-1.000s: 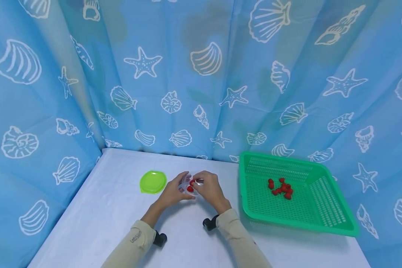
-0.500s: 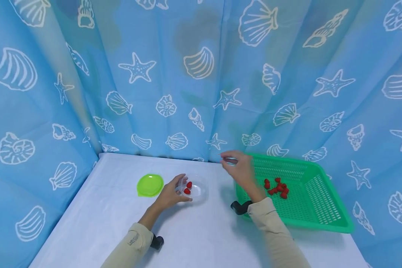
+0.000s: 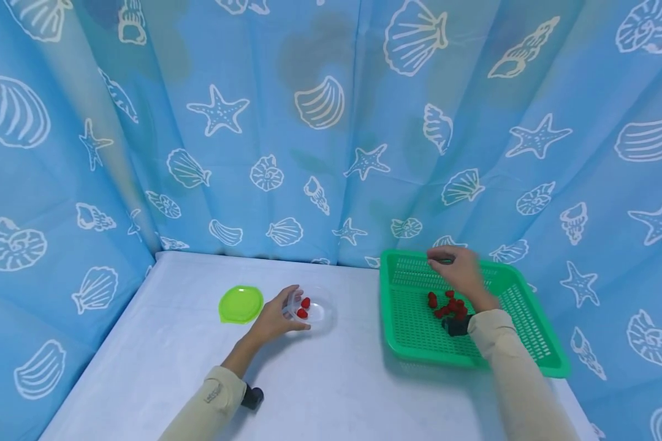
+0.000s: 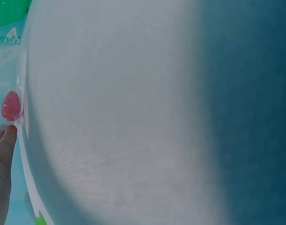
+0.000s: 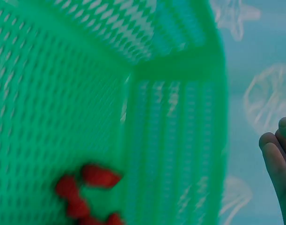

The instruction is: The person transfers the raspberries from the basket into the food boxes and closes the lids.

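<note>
Over the green basket (image 3: 410, 337) hovers the right grip (image 3: 459, 271), fingers (image 5: 277, 164) seemingly bent.

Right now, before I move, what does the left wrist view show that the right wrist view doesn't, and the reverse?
Only the left wrist view: the left hand at the clear bowl, one red berry visible inside it, the white tabletop and a sliver of the lime lid.

Only the right wrist view: the right hand, and the inside of the green basket with a blurred berry cluster.

Both: the patterned blue curtain and part of the green basket.
</note>
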`<state>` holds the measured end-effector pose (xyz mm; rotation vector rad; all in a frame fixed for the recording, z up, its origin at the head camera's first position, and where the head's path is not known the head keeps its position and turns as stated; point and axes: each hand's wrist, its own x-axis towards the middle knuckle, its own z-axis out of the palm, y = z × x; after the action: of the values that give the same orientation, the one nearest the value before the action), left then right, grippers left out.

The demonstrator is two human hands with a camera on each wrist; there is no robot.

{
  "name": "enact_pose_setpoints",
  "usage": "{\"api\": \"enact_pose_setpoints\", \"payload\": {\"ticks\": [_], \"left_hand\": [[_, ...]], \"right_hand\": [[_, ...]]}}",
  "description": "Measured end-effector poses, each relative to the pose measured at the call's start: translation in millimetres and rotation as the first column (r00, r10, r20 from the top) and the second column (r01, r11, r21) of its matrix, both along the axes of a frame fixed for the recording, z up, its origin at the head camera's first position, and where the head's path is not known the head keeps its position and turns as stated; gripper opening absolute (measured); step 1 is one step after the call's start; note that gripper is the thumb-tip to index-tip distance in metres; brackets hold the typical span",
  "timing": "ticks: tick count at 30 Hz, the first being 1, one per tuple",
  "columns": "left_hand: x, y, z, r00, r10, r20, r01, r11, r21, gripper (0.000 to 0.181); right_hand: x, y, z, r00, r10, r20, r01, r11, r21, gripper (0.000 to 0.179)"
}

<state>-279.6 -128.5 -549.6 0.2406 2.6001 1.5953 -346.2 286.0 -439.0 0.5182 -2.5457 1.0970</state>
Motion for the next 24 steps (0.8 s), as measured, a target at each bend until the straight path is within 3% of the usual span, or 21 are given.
{"api": "enact_pose_setpoints", "payload": {"ticks": [5,11,18,24], "left_hand": [[0.2,0.2,0.0,1.000,0.001,0.005,-0.001,1.000,0.008,0.093],[2.6,-0.9,2.3,1.000,0.018,0.021,-0.018,1.000,-0.007,0.093],[2.9,-0.9,1.4,1.000,0.004,0.012,-0.004,1.000,0.014,0.092],[2.1,-1.1,-0.6,1.000,-0.002,-0.005,0.003,1.000,0.020,0.092]], "right_hand": [[-3.7,36,-17.7,0.994,-0.079,0.069,0.072,0.993,0.097,0.020],[-3.2,63,-47.0,0.970,-0.150,0.189,0.132,0.986,0.103,0.024],[3.0,79,-73.2,0.946,-0.191,0.261,0.163,0.979,0.126,0.024],[-1.2,83,-85.0,0.924,-0.231,0.303,0.185,0.967,0.175,0.029]]}}
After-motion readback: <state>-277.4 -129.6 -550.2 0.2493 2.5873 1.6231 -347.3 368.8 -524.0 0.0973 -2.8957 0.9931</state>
